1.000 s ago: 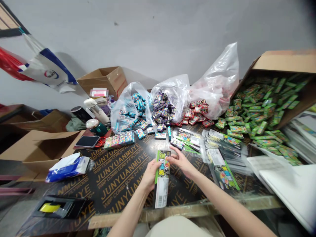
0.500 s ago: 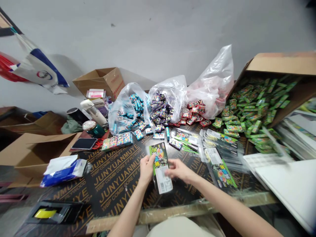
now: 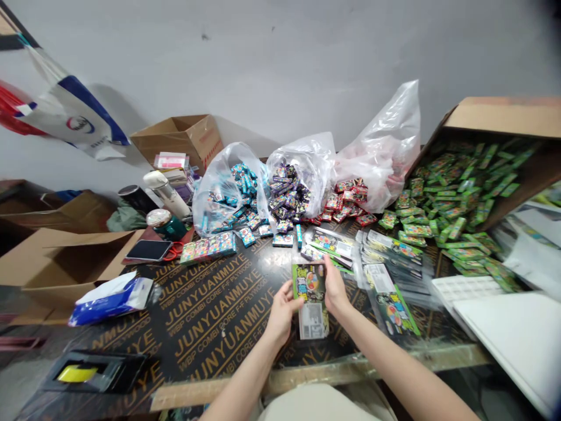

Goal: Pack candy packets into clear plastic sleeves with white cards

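Note:
A flat printed packaging pouch (image 3: 312,301), black and green with a white label on its lower half, is held upright in front of me over the dark board. My left hand (image 3: 284,307) grips its left edge, thumb across the front. On the opposite side my right hand (image 3: 335,286) has its fingers closed along the upper right edge, partly hidden. Just beyond lie more printed pouches (image 3: 331,242) and a small candy box (image 3: 283,240). To the right, another pouch (image 3: 392,301) rests on a spread pile of clear-backed ones.
Plastic bags hold blue boxes (image 3: 243,181), purple boxes (image 3: 289,193) and red boxes (image 3: 348,196) along the wall. A tipped carton (image 3: 495,117) spills green boxes at right. Left are a phone (image 3: 149,250), red scissors (image 3: 174,251), a green-bodied jar (image 3: 169,228) and a tissue pack (image 3: 111,298).
The pouch has moved right with both hands. My right hand has gone from its lower right side up to the upper right edge; my left hand now sits lower on the left edge.

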### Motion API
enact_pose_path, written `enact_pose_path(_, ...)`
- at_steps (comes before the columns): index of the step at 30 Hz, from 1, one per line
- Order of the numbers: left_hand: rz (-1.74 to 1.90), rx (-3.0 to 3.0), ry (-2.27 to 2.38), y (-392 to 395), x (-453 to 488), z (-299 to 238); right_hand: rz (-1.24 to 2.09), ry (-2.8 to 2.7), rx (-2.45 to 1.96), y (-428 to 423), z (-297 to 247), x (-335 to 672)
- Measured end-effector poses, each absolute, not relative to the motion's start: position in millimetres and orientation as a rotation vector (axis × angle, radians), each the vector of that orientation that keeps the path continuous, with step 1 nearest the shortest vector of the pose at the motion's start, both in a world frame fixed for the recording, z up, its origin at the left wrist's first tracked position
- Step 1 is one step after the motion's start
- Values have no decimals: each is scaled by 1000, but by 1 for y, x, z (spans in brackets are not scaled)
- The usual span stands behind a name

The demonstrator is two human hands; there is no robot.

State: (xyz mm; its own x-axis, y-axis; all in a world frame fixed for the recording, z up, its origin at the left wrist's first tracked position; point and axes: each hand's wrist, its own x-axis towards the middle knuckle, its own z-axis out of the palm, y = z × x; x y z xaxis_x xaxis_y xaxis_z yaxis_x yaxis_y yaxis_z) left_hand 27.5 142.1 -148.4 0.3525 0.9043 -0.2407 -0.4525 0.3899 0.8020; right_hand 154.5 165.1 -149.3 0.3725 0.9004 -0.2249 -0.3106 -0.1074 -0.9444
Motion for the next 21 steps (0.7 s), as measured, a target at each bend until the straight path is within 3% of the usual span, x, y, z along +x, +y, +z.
enact_pose_path(3, 1155, 407, 847, 150, 43, -138, 1078, -546, -1266, 164, -146, 143)
enact_pose_path(8, 1076, 287, 900, 164, 42, -131, 1151, -539, -1233, 159, -145, 139)
enact_pose_path(21, 1069, 1454, 1091, 168, 7, -116, 1101, -1206, -1194, 147, -135, 178)
